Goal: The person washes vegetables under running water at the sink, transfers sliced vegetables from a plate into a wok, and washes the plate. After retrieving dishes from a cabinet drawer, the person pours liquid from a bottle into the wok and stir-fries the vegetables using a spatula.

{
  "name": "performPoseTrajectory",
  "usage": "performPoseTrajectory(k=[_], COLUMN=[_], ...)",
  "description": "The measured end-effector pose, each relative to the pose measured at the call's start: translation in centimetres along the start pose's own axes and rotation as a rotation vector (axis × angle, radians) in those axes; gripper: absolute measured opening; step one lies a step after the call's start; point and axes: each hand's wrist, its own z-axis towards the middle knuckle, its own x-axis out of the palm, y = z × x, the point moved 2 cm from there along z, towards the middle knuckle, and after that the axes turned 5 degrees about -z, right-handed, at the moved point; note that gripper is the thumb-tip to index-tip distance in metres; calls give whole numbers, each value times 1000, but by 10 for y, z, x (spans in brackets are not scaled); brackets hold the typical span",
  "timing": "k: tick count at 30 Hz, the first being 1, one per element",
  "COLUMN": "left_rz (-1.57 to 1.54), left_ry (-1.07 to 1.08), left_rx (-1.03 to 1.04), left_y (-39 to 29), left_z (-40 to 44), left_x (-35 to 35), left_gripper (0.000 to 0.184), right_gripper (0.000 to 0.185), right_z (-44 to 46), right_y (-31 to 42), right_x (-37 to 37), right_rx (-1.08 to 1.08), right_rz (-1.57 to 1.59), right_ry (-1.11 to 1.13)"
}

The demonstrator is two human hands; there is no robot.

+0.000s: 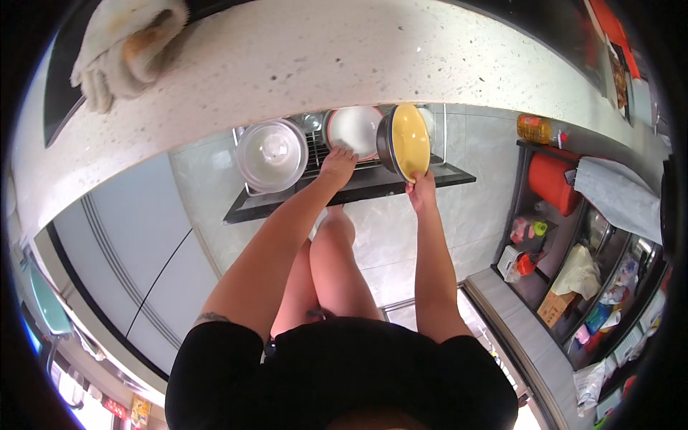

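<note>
An open pull-out basket with a dark front panel [351,192] stands out from under the counter. My right hand [421,190] pinches the near rim of a yellow-lined bowl [411,143], which is tilted on its side with its inside showing. Directly beside it is a dark bowl [385,143], partly covered by the yellow one. My left hand [340,166] is closed on the near edge of a white bowl with a red rim [355,129], fingers over the rim and thumb hidden. A round, shiny metal pot [272,154] sits at the basket's left.
Above the basket runs a speckled white counter [322,54] with work gloves [125,54] at its left end. Grey cabinet fronts [136,244] are on the left. At right, shelves hold a red container [553,183], an oil bottle [537,130] and bags. My legs are close below the basket.
</note>
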Motion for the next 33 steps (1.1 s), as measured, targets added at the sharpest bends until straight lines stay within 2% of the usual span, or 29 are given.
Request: performPoseTrajectory(k=[2, 3, 6, 10, 14, 15, 18, 20, 22, 26, 28, 30, 33], left_rz=[80, 123, 141, 158, -399, -621, -974, -776, -584, -479, -424, -353, -284], left_ry=[9, 16, 320, 105, -162, -191, -224, -307, -317, -327, -361, -437, -525], left_rx=[-9, -16, 91, 158, 25, -65, -106, -15, 228, 299, 325, 347, 303], left_y=[4, 7, 11, 2, 19, 23, 33, 32, 25, 5, -2, -14, -32], left_z=[14, 18, 24, 9, 4, -4, -51, -95, -137, -217, -250, -277, -305], left_x=[15, 17, 2, -41, -64, -69, -107, -135, -184, -259, -292, -326, -372], left_gripper=[30, 28, 24, 22, 19, 18, 16, 19, 19, 23, 25, 27, 23], right_gripper=[18, 20, 19, 17, 25, 26, 29, 31, 31, 37, 48, 50, 48], right_z=[-9, -10, -20, -25, -11, -10, -11, -2, 5, 20, 25, 47, 48], right_y=[2, 3, 9, 9, -3, -3, -5, -10, -14, -22, -23, -43, -62], right_x=[-11, -18, -26, -31, -36, -34, -16, -6, 11, 56, 83, 97, 119], right_rx=[17, 3, -36, -82, -43, -47, -38, 4, -3, 25, 50, 61, 170], right_rz=[18, 27, 38, 37, 52, 36, -29, -87, -165, -339, -504, -401, -297], right_ry=[-80, -37, -124, -177, -140, -124, -251, -239, -205, -188, -265, -251, -342])
